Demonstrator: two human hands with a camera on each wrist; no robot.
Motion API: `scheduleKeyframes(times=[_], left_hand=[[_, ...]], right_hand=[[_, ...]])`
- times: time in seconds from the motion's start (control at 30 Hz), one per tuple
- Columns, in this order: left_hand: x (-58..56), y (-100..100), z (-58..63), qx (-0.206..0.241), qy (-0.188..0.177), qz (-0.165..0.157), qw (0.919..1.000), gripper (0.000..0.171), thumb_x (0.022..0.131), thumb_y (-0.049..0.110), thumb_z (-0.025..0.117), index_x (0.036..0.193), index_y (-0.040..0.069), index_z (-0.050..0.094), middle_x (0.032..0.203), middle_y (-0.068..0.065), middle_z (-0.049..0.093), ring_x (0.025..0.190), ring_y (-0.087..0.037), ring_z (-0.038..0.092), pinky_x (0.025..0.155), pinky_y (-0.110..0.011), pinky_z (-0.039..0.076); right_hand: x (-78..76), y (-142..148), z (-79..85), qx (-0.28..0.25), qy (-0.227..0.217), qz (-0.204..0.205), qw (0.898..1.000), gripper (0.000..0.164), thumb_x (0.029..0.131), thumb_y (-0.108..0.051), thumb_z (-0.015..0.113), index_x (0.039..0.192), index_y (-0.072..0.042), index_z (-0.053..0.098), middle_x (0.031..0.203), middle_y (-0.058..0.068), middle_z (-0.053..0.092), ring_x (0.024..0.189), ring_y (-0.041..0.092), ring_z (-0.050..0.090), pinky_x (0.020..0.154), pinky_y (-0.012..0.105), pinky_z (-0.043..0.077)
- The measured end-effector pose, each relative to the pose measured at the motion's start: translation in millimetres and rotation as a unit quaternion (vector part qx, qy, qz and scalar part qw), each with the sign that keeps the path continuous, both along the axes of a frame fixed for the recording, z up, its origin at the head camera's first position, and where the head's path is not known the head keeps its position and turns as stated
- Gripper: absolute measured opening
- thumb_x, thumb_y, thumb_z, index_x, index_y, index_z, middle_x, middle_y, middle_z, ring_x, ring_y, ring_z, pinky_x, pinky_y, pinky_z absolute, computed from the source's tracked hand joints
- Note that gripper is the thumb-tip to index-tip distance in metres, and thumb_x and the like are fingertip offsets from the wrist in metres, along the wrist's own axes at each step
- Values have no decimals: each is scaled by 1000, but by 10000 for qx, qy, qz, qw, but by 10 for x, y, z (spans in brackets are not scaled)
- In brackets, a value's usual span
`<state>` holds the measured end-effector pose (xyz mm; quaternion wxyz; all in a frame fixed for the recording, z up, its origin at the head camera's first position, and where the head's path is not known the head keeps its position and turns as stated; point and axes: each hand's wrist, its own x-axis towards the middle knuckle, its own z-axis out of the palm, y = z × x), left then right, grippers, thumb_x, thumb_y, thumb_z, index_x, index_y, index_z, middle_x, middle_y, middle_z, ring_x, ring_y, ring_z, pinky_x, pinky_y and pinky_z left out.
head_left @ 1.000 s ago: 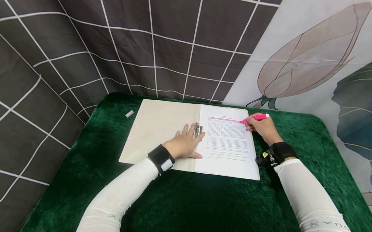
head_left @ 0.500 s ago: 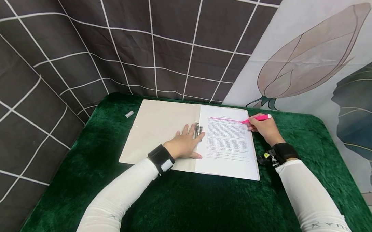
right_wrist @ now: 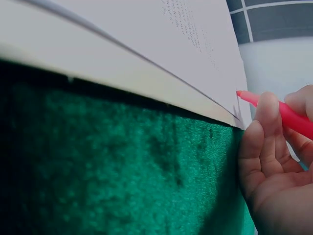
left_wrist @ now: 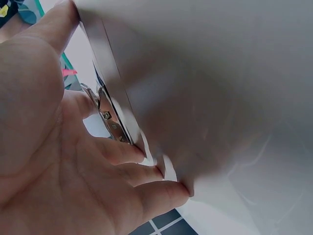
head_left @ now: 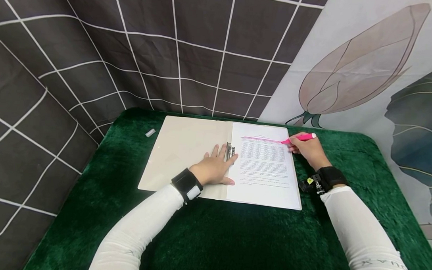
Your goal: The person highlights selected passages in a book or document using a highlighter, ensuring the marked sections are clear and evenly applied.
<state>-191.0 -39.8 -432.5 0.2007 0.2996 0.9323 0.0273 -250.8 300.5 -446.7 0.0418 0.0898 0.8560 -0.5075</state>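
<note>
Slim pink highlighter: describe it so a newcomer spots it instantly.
On the green plush-covered table lies an open cream folder, a white printed sheet on its right half. Near the sheet's upper right corner, the person's right hand holds the slim pink highlighter. Unlike the small whitish piece left of the folder, it is bright pink.

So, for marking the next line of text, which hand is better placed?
Probably the right hand: it holds the pink marker at the printed page, while the left hand lies spread on the open folder.
</note>
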Motion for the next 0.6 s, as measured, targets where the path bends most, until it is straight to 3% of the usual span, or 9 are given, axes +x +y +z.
scheduleKeyframes(times=[0.23,0.47,0.6], left_hand=[[-9,-8,-12,-33,-32,47,10000,97,84,66,55,158,22,11,161,-27,-3,144,-50,2,109,-65,27],[-8,1,-31,-29,-32,60,10000,97,83,67,55,158,23,11,162,-26,-3,144,-50,1,109,-65,26],[-8,7,-34,-23,-37,56,10000,97,83,67,56,158,23,12,162,-26,-3,144,-50,2,109,-66,26]], right_hand=[[1,10,-39,-137,153,65,9998,42,95,-31,61,117,4,61,81,-4,69,67,7,66,63,15,55],[56,90,-39,-1528,273,43,9879,48,92,-33,64,117,8,56,77,-5,70,66,6,64,62,16,56],[68,65,25,-1881,215,165,9818,43,92,-31,64,114,5,58,80,0,71,68,8,64,64,18,57]])
